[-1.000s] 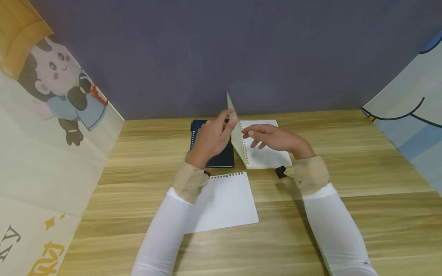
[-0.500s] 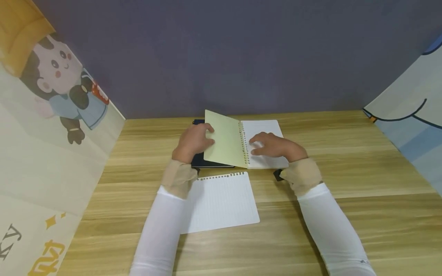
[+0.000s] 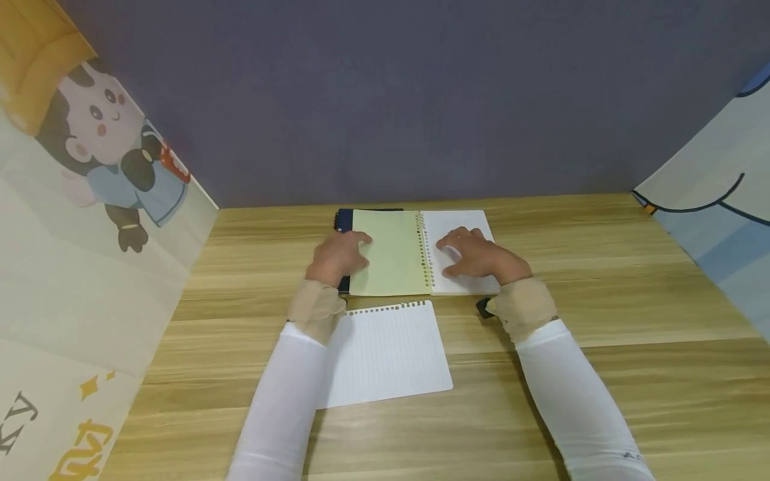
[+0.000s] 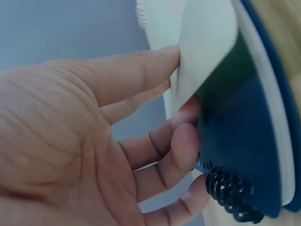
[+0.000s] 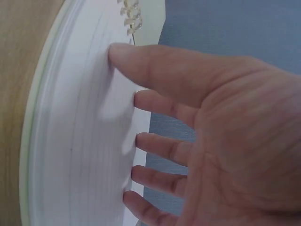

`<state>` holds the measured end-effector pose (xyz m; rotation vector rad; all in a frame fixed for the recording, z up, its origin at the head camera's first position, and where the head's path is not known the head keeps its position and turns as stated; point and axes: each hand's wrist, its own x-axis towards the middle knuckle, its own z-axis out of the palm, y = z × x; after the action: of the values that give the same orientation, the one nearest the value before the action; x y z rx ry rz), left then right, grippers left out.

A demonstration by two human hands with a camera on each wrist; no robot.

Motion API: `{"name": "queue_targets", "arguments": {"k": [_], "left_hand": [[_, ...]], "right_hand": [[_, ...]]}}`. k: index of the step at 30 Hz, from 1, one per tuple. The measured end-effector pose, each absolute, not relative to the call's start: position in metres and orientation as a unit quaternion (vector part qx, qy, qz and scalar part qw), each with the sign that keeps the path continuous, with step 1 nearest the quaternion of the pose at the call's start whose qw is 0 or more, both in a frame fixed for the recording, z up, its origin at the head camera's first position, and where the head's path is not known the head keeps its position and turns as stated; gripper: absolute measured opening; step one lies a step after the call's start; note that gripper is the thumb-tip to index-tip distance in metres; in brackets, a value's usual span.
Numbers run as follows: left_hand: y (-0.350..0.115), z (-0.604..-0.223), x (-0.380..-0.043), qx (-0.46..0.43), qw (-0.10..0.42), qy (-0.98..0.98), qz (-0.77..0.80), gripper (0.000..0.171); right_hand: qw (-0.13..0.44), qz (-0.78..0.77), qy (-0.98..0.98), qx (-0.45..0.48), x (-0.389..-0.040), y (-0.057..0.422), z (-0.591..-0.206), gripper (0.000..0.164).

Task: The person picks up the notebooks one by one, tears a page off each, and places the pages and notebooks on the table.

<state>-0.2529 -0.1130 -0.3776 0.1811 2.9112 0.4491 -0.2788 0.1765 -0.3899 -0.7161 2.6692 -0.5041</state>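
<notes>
In the head view a spiral notebook lies spread out, its lined white page [image 3: 457, 224] on the right and its pale yellow cover [image 3: 391, 254] on the left. The cover overlaps a dark blue spiral notebook [image 4: 235, 127]. My left hand [image 3: 339, 257] is at the cover's left edge. In the left wrist view its thumb lies on the cover and other fingers reach under the edge, pinching it. My right hand [image 3: 478, 257] rests on the white page, fingertips [image 5: 141, 141] spread and touching the paper, the palm raised.
A loose lined sheet [image 3: 388, 354] with torn holes along its top lies in front of the notebooks, partly under the left forearm. The wooden table [image 3: 601, 267] meets a dark grey wall [image 3: 421, 100] at the back. Cartoon-printed walls stand at both sides.
My left hand has swung the yellow cover from upright down to the left, over the blue notebook. My right hand has lowered onto the white page.
</notes>
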Motion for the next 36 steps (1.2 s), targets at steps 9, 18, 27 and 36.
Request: {"name": "queue_targets", "arguments": {"k": [9, 18, 27, 36], "left_hand": [[-0.088, -0.370, -0.245, 0.090, 0.039, 0.992, 0.084, 0.046], [-0.040, -0.386, -0.260, 0.199, 0.083, 0.973, 0.081, 0.053], [-0.023, -0.396, -0.265, 0.170, 0.071, 0.979, 0.088, 0.052], [-0.018, -0.400, -0.259, 0.151, 0.073, 0.983, 0.074, 0.054]], "right_hand": [[0.161, -0.186, 0.941, -0.231, -0.277, 0.174, -0.393, 0.062], [0.162, -0.171, 0.948, -0.215, -0.275, 0.168, -0.397, 0.062], [0.147, -0.171, 0.949, -0.222, -0.271, 0.169, -0.391, 0.062], [0.144, -0.174, 0.947, -0.229, -0.268, 0.175, -0.394, 0.056]]}}
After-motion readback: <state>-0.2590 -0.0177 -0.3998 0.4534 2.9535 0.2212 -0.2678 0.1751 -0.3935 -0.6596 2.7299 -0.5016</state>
